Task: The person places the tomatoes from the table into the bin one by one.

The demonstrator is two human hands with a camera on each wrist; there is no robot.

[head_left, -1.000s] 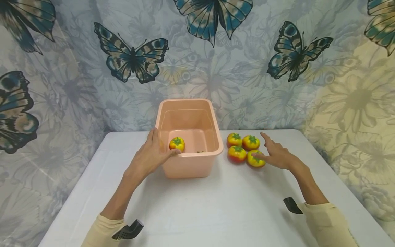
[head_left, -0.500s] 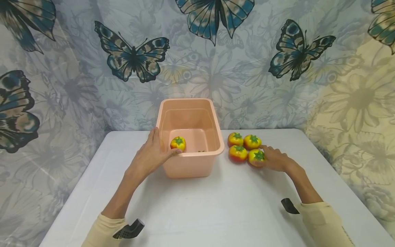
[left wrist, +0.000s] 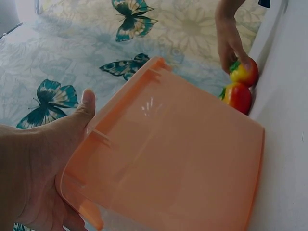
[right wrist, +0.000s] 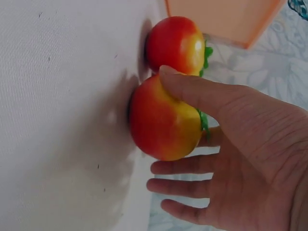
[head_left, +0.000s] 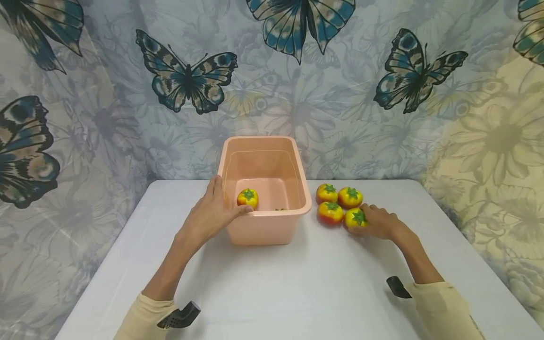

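Note:
My left hand point(head_left: 208, 208) holds the near left corner of a peach-coloured plastic tub point(head_left: 263, 229), thumb over the front rim and fingers along the left side. Inside the tub lies a red-and-yellow tomato point(head_left: 248, 199) with a green leafy top; a bit of green shows beside it behind the front rim. Right of the tub, several similar tomatoes sit close together. My right hand point(head_left: 378, 223) grips the near right tomato point(right wrist: 163, 120), with the thumb on one side and fingers on the other. Another tomato point(right wrist: 175, 45) touches it in the right wrist view.
The white table point(head_left: 272, 288) extends in front of the tub and to both sides. Butterfly-patterned cloth point(head_left: 297, 104) hangs right behind the table's back edge. The other tomatoes, such as the back left one point(head_left: 326, 193), stand near the tub's right wall.
My right hand has moved left and down from above the near right tomato and closed round it. The left hand stays on the tub.

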